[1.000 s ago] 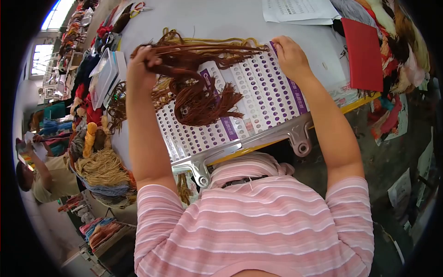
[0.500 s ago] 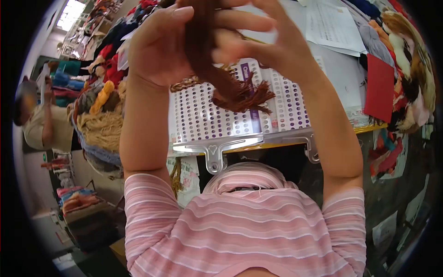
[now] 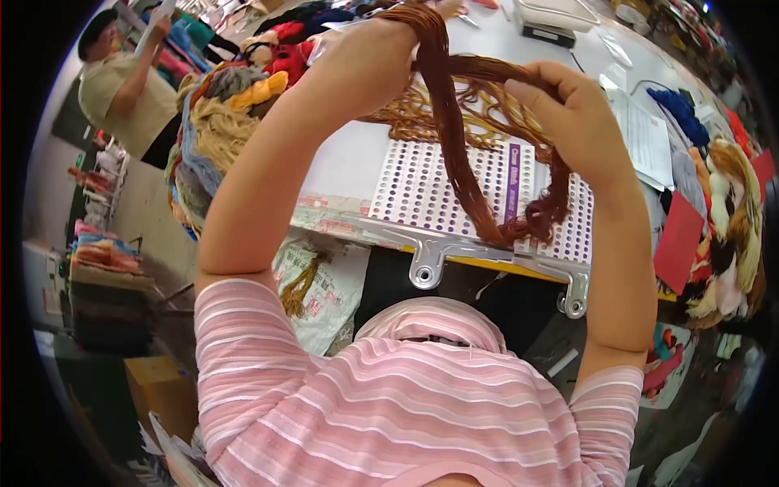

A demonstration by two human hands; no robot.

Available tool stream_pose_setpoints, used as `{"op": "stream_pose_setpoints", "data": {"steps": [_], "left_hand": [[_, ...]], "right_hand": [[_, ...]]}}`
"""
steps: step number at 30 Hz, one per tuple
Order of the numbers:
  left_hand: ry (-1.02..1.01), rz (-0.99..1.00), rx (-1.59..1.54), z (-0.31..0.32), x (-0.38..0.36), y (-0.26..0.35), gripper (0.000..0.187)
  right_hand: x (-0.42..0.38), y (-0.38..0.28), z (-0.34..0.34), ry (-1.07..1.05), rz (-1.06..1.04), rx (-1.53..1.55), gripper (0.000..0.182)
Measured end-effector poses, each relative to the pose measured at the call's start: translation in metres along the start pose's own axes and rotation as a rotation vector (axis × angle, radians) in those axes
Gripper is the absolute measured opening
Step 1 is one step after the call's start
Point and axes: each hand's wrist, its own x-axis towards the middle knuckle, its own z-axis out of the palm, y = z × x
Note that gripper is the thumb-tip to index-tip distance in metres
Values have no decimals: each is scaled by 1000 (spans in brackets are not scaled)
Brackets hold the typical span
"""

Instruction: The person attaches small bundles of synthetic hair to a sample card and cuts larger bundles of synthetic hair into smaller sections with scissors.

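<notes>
A long skein of dark brown thread point(image 3: 445, 105) is looped between my two hands above the table. At upper left, my left hand point(image 3: 377, 61) is closed around the top of the skein, with most of its fingers turned from view. My right hand point(image 3: 572, 114) pinches a strand of the same skein at the right, thumb against fingers. The skein's lower part hangs in a loop over white cards with rows of punched holes point(image 3: 414, 183). Behind the cards, loose golden-brown threads point(image 3: 410, 114) lie on the table.
Clear plastic clips point(image 3: 426, 264) stick out at the table's near edge. Heaped yarn point(image 3: 219, 122) stands at left, more yarn skeins point(image 3: 722, 219) at right beside a red card point(image 3: 680, 239). Papers point(image 3: 641, 142) and a white tray point(image 3: 560, 15) lie farther back. Another person point(image 3: 122, 85) stands at far left holding a sheet.
My hands have moved apart, my right hand to the right and lower in view. The skein, bunched earlier, now hangs spread in a loop. The view has shifted, showing more table.
</notes>
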Motion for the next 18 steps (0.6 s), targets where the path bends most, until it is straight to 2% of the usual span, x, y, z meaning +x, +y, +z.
{"op": "stream_pose_setpoints", "data": {"steps": [3,4,5,7,10,11,13,14,15,16,17,18], "left_hand": [[-675,-411,-676,-30,-15,1,33],[-839,-337,-846,-34,-25,-9,48],[-825,-242,-1160,-26,-42,-21,59],[-772,-332,-1681,-33,-73,-20,65],[-694,-395,-1921,-47,-111,-25,70],[-638,-437,-1744,-59,-125,-30,52],[-257,-768,-1869,-75,-161,-50,32],[-3,-713,-1601,-79,-188,-66,27],[219,-667,-1311,-81,-216,-73,24],[303,-757,-1103,-99,-229,-65,27],[462,-759,-1034,-108,-250,-64,26],[614,-760,-950,-118,-272,-64,25]], "right_hand": [[16,-3,15,-80,-105,50,18],[20,-4,24,-100,-149,51,17],[25,-5,34,-121,-195,52,17],[32,-10,54,-228,-196,81,15],[32,-22,98,-300,-232,177,15],[33,-23,112,-299,-215,213,15],[34,-26,143,-309,-177,293,14],[35,-33,150,-412,-189,113,15],[32,-37,166,-444,-213,130,16],[28,-40,185,-486,-235,152,17],[23,-42,207,-531,-254,181,18],[22,-39,225,-620,-111,215,18]]}}
